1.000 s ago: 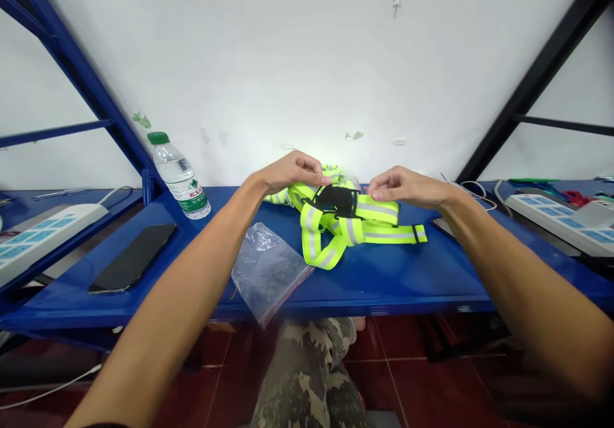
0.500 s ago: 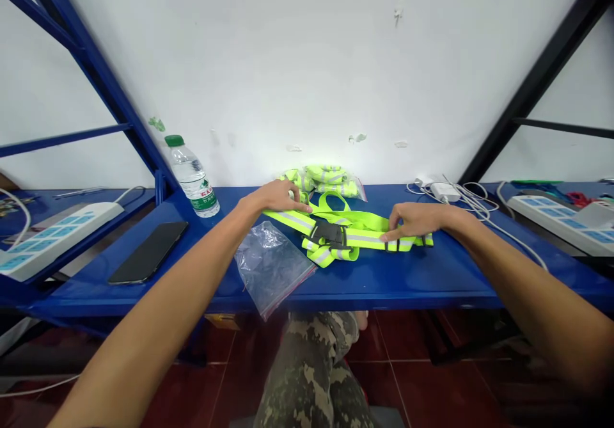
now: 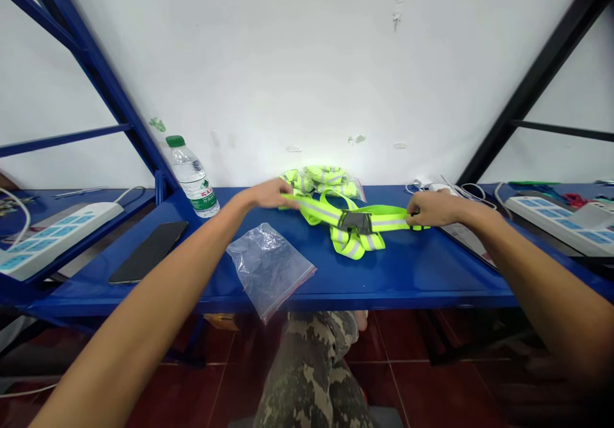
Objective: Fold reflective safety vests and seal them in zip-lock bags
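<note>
A neon yellow reflective belt (image 3: 323, 210) with grey stripes is stretched between my hands over the blue table. My left hand (image 3: 273, 194) is closed on its left end, the fingertips slightly blurred. At the other end, my right hand (image 3: 434, 207) pinches the strap near a black slider. The black plastic buckle (image 3: 355, 221) sits midway, and looped strap (image 3: 357, 244) hangs below it. A clear zip bag (image 3: 271, 271), looking flat, lies in front of my left hand and overhangs the table edge. Behind the belt, more yellow reflective straps (image 3: 326, 177) are bundled in clear plastic against the wall.
On the left stand a water bottle (image 3: 194, 178) and a black phone (image 3: 149, 251). White power strips (image 3: 60, 236) lie at both sides. White cables and a charger (image 3: 439, 187) are behind my right hand. A flat grey thing (image 3: 470, 241) lies by my right forearm.
Both hands have moved apart, the right one further right, drawing the belt straighter. The buckle has shifted right and slightly up. The flat grey thing now shows beside my right forearm.
</note>
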Demonstrator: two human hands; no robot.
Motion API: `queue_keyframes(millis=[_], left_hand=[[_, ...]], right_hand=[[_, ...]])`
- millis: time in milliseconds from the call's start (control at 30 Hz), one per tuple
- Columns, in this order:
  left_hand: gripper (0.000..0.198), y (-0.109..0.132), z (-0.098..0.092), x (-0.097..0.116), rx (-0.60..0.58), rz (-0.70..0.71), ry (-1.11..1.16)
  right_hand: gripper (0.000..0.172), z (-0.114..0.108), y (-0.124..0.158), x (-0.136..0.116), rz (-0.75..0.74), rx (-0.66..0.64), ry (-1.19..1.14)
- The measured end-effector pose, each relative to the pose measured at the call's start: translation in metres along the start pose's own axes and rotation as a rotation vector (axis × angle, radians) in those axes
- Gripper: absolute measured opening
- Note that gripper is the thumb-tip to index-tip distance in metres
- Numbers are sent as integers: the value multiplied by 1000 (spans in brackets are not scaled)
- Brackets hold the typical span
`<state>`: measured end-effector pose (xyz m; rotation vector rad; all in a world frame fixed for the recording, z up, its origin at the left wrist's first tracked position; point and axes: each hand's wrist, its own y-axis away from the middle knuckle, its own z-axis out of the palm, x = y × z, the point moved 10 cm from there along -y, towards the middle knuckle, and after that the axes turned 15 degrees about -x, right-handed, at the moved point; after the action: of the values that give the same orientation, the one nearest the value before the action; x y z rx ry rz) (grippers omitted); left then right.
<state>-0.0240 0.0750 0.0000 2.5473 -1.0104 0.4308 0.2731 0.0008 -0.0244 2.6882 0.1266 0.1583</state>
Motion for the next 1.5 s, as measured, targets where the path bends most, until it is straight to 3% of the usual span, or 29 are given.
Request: queue_keyframes(millis=[67,133,167,233,333,467,567,633,733,767,833,900,1000,1067,1167,1267,1333,1500], left_hand=[[38,14,-54,-2,374,-2,64],[38,35,-99,-4,729,6,193],[39,43,-113,-3,846,28,270],[40,50,-126,-2,965,77,429],[40,43,-120,-2,943,98,626],[40,30,-92,-3,901,60,776],[39,12,-74,13,831,112,888],[38,-4,-64,36,726,184,945],[37,-22,-51,78,551,308,989],[36,-25,-48,89,506,341,994],[33,-27,-43,102,459,373,989],[29,-23,-40,100,506,333,962],[32,3,-34,84,792,137,801],[39,21,-22,89,927,24,611],[44,13,9,113,777,-12,416],[51,4,22,127,709,18,289],[51,-3,17,128,684,63,253],[28,-14,-10,119,577,185,248]], right_hand=[[26,-42,26,5,36,342,-72],[29,-83,76,9,57,826,-215],[28,-94,100,9,40,1025,-293],[21,-99,125,-1,-72,1188,-414],[19,-88,113,-21,-245,1036,-498],[31,-54,66,-37,-338,629,-460],[38,-36,38,-56,-389,367,-334],[50,-44,32,-69,-400,388,-325],[72,-74,36,-89,-414,604,-448],[70,-82,35,-96,-413,649,-486],[48,-91,30,-104,-377,677,-532],[24,-96,21,-103,-319,663,-557],[21,-99,7,-91,-279,635,-696],[22,-99,0,-79,-270,656,-874],[21,-101,-1,-67,-268,722,-1098],[18,-105,12,-61,-265,779,-1238],[15,-104,21,-56,-276,760,-1352],[13,-101,29,-37,-373,659,-1590]])
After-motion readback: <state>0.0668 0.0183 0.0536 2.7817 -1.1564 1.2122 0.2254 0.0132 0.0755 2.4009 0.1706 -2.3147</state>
